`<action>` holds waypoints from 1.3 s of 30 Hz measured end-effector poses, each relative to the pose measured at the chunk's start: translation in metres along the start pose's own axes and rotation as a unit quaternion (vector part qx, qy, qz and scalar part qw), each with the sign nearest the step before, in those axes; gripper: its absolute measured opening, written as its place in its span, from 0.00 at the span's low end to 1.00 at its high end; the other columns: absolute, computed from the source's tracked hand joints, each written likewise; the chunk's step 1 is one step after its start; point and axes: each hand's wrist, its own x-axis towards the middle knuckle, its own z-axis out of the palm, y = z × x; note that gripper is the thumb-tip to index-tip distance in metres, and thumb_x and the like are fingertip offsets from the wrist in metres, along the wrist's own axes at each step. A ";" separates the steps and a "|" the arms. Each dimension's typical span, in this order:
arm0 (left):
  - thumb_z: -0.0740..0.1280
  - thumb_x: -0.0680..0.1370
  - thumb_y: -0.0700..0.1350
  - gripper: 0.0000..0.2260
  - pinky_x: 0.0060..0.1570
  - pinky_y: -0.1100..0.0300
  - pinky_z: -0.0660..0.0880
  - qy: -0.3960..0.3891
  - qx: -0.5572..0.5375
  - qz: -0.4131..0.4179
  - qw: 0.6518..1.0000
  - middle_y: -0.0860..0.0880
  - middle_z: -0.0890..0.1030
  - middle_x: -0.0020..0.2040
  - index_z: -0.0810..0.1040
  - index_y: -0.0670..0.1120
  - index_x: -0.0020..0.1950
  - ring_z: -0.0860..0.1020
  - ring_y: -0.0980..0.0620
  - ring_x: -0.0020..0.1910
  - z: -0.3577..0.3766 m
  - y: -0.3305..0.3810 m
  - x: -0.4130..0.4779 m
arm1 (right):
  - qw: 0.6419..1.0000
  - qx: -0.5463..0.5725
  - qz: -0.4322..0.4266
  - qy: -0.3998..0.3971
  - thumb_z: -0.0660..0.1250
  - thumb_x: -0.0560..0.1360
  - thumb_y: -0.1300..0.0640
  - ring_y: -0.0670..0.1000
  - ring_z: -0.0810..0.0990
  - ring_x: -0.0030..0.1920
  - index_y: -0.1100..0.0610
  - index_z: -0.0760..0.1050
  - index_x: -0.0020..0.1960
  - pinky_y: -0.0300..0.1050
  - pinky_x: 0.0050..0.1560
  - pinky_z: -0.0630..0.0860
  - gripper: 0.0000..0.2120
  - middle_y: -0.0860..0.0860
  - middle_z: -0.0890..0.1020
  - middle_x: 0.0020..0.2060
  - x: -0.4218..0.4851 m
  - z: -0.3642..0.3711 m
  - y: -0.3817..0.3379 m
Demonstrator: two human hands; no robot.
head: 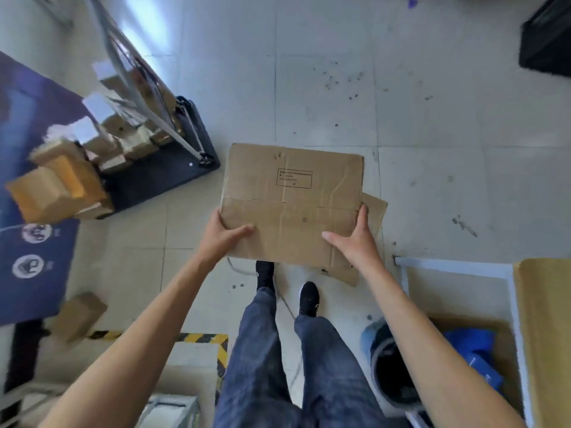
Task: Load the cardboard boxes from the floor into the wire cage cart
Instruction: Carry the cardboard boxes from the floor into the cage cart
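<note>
A flat brown cardboard box (293, 199) with a printed black rectangle on its top is held above the tiled floor in front of me. My left hand (224, 234) grips its near left edge, thumb on top. My right hand (355, 239) grips its near right edge, thumb on top and fingers along the side. A second cardboard piece (375, 211) sticks out under the box at the right. The wire cage cart (160, 125) stands at the left on a dark base, with several small cardboard boxes (61, 180) stacked in and beside it.
One small cardboard box (78, 315) lies on the floor at lower left. A black bucket (389, 372) and a white-framed bin (463, 267) with blue items stand at the right. Yellow-black hazard tape (200, 338) marks the floor near my legs. A dark object (547, 41) sits top right.
</note>
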 end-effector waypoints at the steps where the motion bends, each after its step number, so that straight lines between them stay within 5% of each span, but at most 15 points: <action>1: 0.80 0.68 0.48 0.32 0.42 0.66 0.76 0.023 -0.016 0.001 1.000 0.58 0.77 0.54 0.66 0.52 0.66 0.76 0.63 0.50 -0.015 0.000 -0.021 | 0.999 -0.013 -0.022 -0.019 0.77 0.70 0.43 0.56 0.59 0.78 0.46 0.36 0.81 0.56 0.74 0.62 0.58 0.53 0.56 0.80 -0.010 0.003 -0.015; 10: 0.80 0.68 0.56 0.39 0.57 0.52 0.79 0.251 -0.173 -0.043 0.951 0.50 0.77 0.62 0.64 0.49 0.72 0.78 0.51 0.58 -0.110 -0.057 -0.234 | 0.936 -0.158 -0.247 -0.197 0.75 0.69 0.38 0.55 0.65 0.75 0.40 0.41 0.80 0.62 0.71 0.67 0.54 0.48 0.62 0.78 -0.114 0.058 -0.127; 15: 0.78 0.70 0.55 0.35 0.39 0.73 0.75 0.340 -0.248 -0.069 0.904 0.62 0.73 0.57 0.60 0.56 0.69 0.75 0.62 0.54 -0.130 -0.115 -0.345 | 0.870 -0.213 -0.333 -0.296 0.76 0.69 0.39 0.51 0.70 0.70 0.40 0.46 0.80 0.56 0.68 0.72 0.51 0.45 0.67 0.74 -0.195 0.121 -0.156; 18: 0.78 0.70 0.55 0.38 0.43 0.70 0.73 0.383 -0.286 -0.090 0.874 0.58 0.74 0.59 0.59 0.56 0.73 0.75 0.61 0.55 -0.142 -0.151 -0.407 | 0.835 -0.242 -0.357 -0.340 0.75 0.69 0.37 0.49 0.72 0.68 0.38 0.46 0.79 0.58 0.67 0.73 0.50 0.43 0.68 0.73 -0.254 0.159 -0.155; 23: 0.78 0.68 0.57 0.40 0.63 0.50 0.75 0.442 -0.335 -0.119 0.824 0.53 0.75 0.64 0.61 0.55 0.74 0.76 0.53 0.61 -0.165 -0.240 -0.535 | 0.780 -0.277 -0.392 -0.401 0.76 0.68 0.39 0.49 0.72 0.68 0.42 0.52 0.79 0.59 0.67 0.73 0.49 0.43 0.71 0.71 -0.372 0.240 -0.118; 29: 0.79 0.67 0.57 0.39 0.56 0.57 0.77 0.502 -0.368 -0.137 0.771 0.57 0.76 0.61 0.61 0.59 0.72 0.76 0.56 0.59 -0.175 -0.365 -0.686 | 0.740 -0.285 -0.392 -0.466 0.77 0.66 0.40 0.48 0.75 0.65 0.41 0.52 0.79 0.56 0.65 0.75 0.50 0.42 0.73 0.68 -0.519 0.332 -0.026; 39: 0.80 0.64 0.59 0.43 0.60 0.50 0.78 0.580 -0.414 -0.162 0.683 0.55 0.78 0.63 0.64 0.55 0.74 0.78 0.56 0.60 -0.172 -0.490 -0.840 | 0.666 -0.310 -0.368 -0.570 0.77 0.69 0.43 0.44 0.77 0.61 0.41 0.58 0.76 0.56 0.61 0.79 0.42 0.41 0.75 0.65 -0.677 0.435 0.076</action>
